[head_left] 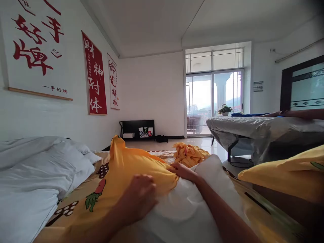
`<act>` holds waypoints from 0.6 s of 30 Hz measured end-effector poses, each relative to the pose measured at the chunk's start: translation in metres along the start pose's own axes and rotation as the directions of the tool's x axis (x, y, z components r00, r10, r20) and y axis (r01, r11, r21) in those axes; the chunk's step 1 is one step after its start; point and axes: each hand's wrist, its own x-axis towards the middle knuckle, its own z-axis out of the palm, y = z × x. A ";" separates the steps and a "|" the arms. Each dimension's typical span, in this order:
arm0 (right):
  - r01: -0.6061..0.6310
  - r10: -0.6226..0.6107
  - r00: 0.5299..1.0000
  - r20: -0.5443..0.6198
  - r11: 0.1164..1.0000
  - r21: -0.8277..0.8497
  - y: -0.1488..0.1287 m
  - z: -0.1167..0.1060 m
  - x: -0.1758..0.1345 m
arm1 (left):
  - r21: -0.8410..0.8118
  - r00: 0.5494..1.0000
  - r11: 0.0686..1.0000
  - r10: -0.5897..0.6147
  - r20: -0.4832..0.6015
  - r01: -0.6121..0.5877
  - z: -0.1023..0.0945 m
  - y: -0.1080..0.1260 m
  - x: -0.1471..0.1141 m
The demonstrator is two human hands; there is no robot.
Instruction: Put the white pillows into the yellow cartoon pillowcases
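Observation:
A yellow pillowcase (141,162) is partly drawn over a white pillow (183,199) in front of me. One corner of the case stands up at the far left. My right hand (186,171) grips the case's open edge, where yellow cloth meets white. Nearer to me, my left hand (141,194) is curled into a blurred fist over the case; what its fingers hold, if anything, is hidden. Beneath lies a yellow patterned sheet (76,207) with a printed carrot and brown spotted shapes.
White pillows (43,172) are heaped at the left. Crumpled yellow cloth (189,153) lies beyond my right hand. More yellow fabric (286,172) is at the right, below a plastic-covered table (253,125) where another person's arm (298,114) rests. A black bench (136,126) stands by the far wall.

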 end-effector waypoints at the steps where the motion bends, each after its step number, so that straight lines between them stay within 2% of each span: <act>1: 0.003 -0.003 1.000 -0.029 1.000 -0.001 -0.002 -0.009 -0.002 | 0.013 0.978 0.993 -0.114 -0.178 0.118 -0.014 -0.021 -0.009; 2: -0.004 0.003 0.998 -0.063 1.000 -0.012 -0.006 -0.018 -0.002 | -0.010 0.878 0.955 -0.275 -0.392 0.295 -0.025 -0.043 -0.017; 3: -0.018 0.015 0.995 -0.099 0.999 -0.033 -0.012 -0.025 -0.003 | -0.100 0.720 0.875 -0.450 -0.529 0.473 -0.033 -0.066 -0.022; 4: -0.034 0.026 0.991 -0.131 0.998 -0.058 -0.020 -0.030 -0.002 | -0.241 0.576 0.770 -0.612 -0.542 0.591 -0.037 -0.088 -0.025; 5: -0.045 0.030 0.987 -0.161 0.995 -0.087 -0.029 -0.035 -0.002 | -0.386 0.487 0.652 -0.751 -0.445 0.653 -0.039 -0.109 -0.026; 6: -0.051 0.028 0.982 -0.185 0.991 -0.122 -0.038 -0.040 0.000 | -0.489 0.453 0.539 -0.842 -0.292 0.686 -0.038 -0.126 -0.025; 7: -0.049 0.015 0.979 -0.204 0.986 -0.162 -0.048 -0.045 0.001 | -0.554 0.452 0.450 -0.880 -0.143 0.701 -0.036 -0.139 -0.022; 8: -0.041 -0.003 0.976 -0.216 0.979 -0.202 -0.057 -0.051 0.002 | -0.587 0.464 0.396 -0.885 -0.038 0.706 -0.033 -0.148 -0.019; 9: -0.032 -0.024 0.974 -0.225 0.970 -0.240 -0.065 -0.058 0.003 | -0.601 0.475 0.375 -0.880 0.008 0.705 -0.031 -0.153 -0.015; 11: -0.029 -0.050 0.970 -0.239 0.949 -0.315 -0.077 -0.075 0.004 | -0.650 0.469 0.382 -0.882 -0.045 0.657 -0.027 -0.154 -0.008; 14: -0.033 -0.094 0.953 -0.290 0.914 -0.404 -0.080 -0.101 -0.003 | -0.773 0.484 0.405 -0.863 -0.147 0.487 -0.021 -0.144 -0.003; 16: -0.019 -0.134 0.944 -0.302 0.892 -0.453 -0.067 -0.111 -0.014 | -0.801 0.463 0.412 -0.865 -0.194 0.434 -0.013 -0.133 -0.005; 18: -0.033 -0.098 0.960 -0.260 0.889 -0.456 -0.046 -0.114 -0.029 | -0.788 0.427 0.414 -0.878 -0.215 0.455 -0.003 -0.122 -0.007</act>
